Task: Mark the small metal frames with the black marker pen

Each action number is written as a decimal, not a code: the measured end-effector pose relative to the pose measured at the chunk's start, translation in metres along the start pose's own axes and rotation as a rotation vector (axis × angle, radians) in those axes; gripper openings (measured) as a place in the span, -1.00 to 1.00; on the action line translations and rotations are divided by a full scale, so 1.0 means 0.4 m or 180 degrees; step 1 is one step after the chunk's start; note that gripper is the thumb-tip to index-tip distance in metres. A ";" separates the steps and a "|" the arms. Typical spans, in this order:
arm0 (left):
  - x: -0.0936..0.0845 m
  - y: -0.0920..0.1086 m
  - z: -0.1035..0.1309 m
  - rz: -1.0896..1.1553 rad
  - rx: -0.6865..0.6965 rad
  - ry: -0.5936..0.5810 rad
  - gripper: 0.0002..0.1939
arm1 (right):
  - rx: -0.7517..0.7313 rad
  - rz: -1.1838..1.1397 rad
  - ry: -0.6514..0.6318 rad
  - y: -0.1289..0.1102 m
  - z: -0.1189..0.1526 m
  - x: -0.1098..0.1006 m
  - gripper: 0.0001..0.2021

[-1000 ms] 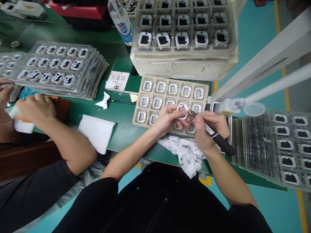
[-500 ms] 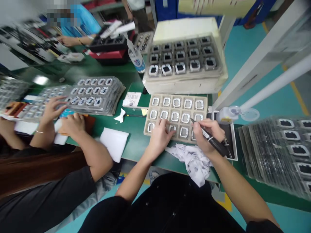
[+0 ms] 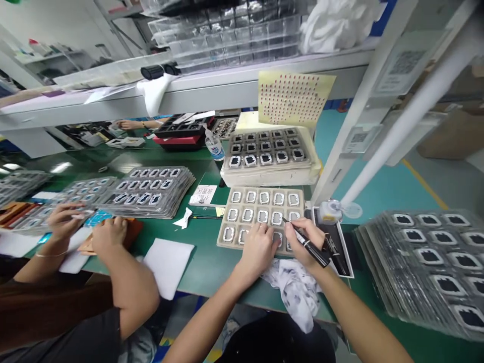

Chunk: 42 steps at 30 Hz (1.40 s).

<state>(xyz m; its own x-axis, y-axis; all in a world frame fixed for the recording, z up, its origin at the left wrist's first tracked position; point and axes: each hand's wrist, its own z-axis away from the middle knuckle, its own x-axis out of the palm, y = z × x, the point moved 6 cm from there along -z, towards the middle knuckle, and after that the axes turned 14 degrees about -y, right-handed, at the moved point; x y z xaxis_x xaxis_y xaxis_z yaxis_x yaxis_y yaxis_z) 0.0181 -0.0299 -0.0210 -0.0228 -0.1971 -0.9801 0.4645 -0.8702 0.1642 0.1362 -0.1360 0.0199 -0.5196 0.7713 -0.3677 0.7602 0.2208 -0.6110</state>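
Note:
A beige compartment tray (image 3: pixel 236 245) lies on the green bench, and small white square frames (image 3: pixel 279 198) sit in its pockets. My left hand (image 3: pixel 259 248) rests over the tray's front rows, fingers bent and thumb held apart, touching the frames there; its fingertips partly cover them. In my right hand (image 3: pixel 308 237) is a black marker pen (image 3: pixel 312 250), its tip at a frame in the middle row. A stained white cloth (image 3: pixel 297 292) hangs over the bench edge below my wrists.
A box with black pens (image 3: pixel 336 255) and a small bottle (image 3: pixel 329 210) stand to the right, beside stacked trays (image 3: pixel 381 272). Behind is another tray stack (image 3: pixel 270 174). A post (image 3: pixel 357 126) rises at right; a shelf (image 3: pixel 212 98) crosses above. A co-worker's hands (image 3: pixel 109 234) are at left.
The camera view has tilted up, bringing the shelf into sight. My left hand has shifted right over the tray. The marker pen stays in my right hand, its tip still at the middle row.

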 end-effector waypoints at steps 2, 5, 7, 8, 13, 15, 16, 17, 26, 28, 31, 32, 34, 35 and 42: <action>0.013 0.009 -0.013 -0.0032 0.0007 -0.0116 -0.81 | -0.0040 0.0042 0.0000 -0.005 0.003 0.001 -0.96; 0.025 0.003 -0.023 0.0087 -0.0033 -0.0166 -0.81 | -0.0046 0.0101 -0.0004 -0.013 0.006 0.001 -0.96; 0.027 -0.008 -0.024 0.0311 -0.0045 -0.0091 -0.86 | -0.0035 0.0122 -0.0023 -0.017 0.007 0.003 -0.95; 0.027 -0.014 -0.024 0.0483 -0.0045 -0.0031 -0.90 | -0.0038 0.0123 -0.0034 -0.018 0.007 0.004 -0.95; 0.016 -0.034 -0.014 0.1680 0.0226 0.0429 -0.94 | -0.0079 0.0096 0.0021 -0.014 0.013 0.009 -0.93; 0.013 -0.047 -0.020 0.2333 0.0336 0.0478 -0.87 | -0.0078 0.0101 0.0069 -0.010 0.017 0.012 -0.93; 0.013 -0.057 -0.028 0.2731 0.0354 0.0473 -0.81 | -0.0074 0.0111 0.0088 -0.008 0.019 0.013 -0.93; 0.013 -0.067 -0.039 0.3150 0.0352 0.0453 -0.72 | -0.0065 0.0125 0.0107 -0.007 0.021 0.015 -0.93; 0.016 -0.099 -0.130 0.4918 0.0016 0.0104 -0.38 | 0.0011 0.0239 0.0206 -0.018 0.013 0.003 -0.91; 0.031 -0.092 -0.132 0.5167 0.0035 -0.0004 -0.35 | 0.0037 0.0233 0.0198 -0.019 0.008 -0.001 -0.91; 0.038 -0.078 -0.118 0.5297 0.0024 -0.0035 -0.45 | 0.0171 0.0119 0.0116 -0.013 0.007 -0.001 -0.92; 0.033 -0.074 -0.111 0.5283 0.0013 0.0041 -0.50 | 0.0226 0.0040 0.0066 -0.010 0.009 0.000 -0.92; 0.017 -0.061 -0.099 0.5221 0.0051 0.0216 -0.57 | 0.0323 -0.0169 -0.0029 -0.005 0.013 0.004 -0.95; 0.010 -0.054 -0.098 0.5180 0.0103 0.0272 -0.57 | 0.0368 -0.0277 -0.0074 -0.002 0.015 0.006 -0.96; 0.031 -0.036 -0.114 0.5370 0.0261 0.0093 -0.59 | 0.0233 -0.0622 -0.0409 0.001 -0.004 0.028 -0.90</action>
<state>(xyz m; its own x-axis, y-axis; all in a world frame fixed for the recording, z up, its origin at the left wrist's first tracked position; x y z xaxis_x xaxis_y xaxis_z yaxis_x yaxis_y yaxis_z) 0.0516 0.0007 -0.0407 0.4307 -0.8578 0.2806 -0.0920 0.2675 0.9591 0.1315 -0.1263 0.0166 -0.7029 0.6349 -0.3208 0.6126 0.3110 -0.7267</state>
